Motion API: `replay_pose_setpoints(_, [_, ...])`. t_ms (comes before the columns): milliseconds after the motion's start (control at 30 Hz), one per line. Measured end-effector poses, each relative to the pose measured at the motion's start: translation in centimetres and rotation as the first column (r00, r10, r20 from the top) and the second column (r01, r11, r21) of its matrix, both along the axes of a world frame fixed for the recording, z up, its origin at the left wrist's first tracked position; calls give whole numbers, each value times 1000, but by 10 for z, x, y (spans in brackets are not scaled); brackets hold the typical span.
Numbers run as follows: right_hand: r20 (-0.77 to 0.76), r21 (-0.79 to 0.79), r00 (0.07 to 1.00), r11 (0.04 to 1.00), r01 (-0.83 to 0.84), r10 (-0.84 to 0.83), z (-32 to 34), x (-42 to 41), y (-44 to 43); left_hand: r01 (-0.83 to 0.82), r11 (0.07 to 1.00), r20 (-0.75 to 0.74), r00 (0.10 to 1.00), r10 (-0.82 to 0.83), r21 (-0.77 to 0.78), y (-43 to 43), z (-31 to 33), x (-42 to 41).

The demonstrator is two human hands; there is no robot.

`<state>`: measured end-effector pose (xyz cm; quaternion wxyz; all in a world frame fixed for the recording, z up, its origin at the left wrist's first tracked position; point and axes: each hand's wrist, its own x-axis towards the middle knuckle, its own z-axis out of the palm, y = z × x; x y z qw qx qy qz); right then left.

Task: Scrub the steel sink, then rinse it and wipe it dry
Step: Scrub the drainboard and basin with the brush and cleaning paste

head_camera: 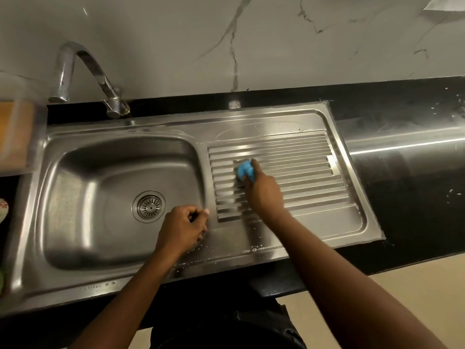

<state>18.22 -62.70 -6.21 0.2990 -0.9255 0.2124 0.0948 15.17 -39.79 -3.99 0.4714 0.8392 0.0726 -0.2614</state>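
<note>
Right hand [264, 195]: curled round blue scrubber [244, 170], pressing it down.
Scrubber: on ribbed drainboard [302, 172], towards its left side.
Left hand [182, 227]: curled in a fist, resting on sink [100, 280] between basin [113, 172] and drainboard.
Sink: set in black counter [415, 210], droplets along front edge, tap [83, 71] behind basin.

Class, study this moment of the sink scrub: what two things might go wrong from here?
1. The right hand works the blue scrubber on the ribbed draining board; the basin may get missed.
2. Suds lie on the sink's front rim; they may drip onto the floor or dry as spots.
</note>
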Motion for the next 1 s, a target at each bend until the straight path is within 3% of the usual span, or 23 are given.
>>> replay_pose_setpoints(167, [-7,-75,972,970,-233,233,-5,15,87,-9,997,20,1000,8,73,7,4,4])
replay_pose_setpoints(300, [11,-158,957,946,-283,288,-9,22,93,-20,996,41,999,17,83,13,8,8])
replay_pose_setpoints(467, [-6,-74,994,991,-114,113,-6,28,20,-36,999,23,999,36,37,12,5,9])
replay_pose_setpoints(700, [5,-99,982,977,190,-191,6,13,-98,-5,1000,19,1000,5,17,2,3,11])
replay_pose_setpoints(900, [7,-36,984,984,177,-177,10,17,-57,-4,1000,21,1000,3,13,-3,2,12])
replay_pose_setpoints(1000, [-12,-5,998,998,67,-67,6,21,-11,-3,1000,14,1000,3,13,-8,1,12])
